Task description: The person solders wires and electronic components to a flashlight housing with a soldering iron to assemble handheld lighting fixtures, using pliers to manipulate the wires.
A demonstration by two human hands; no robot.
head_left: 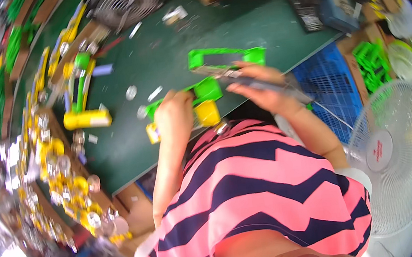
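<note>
Looks like mid-assembly on a plastic toy piece. The left hand (174,116) is closed over the green and yellow part (206,101), pinning it at the near edge of the dark green table (166,56). The right hand (263,90) is wrapped around a long grey tool (267,86) that lies flat and points left, with its tip right at the part. A second green frame (225,58) sits just beyond the hands, a bit farther out on the table. My guess is this is the fastening or joining step. Next move probably needs the left hand to hold the part dead steady while the tool tip lines up square, otherwise it could slip off the plastic.
</note>
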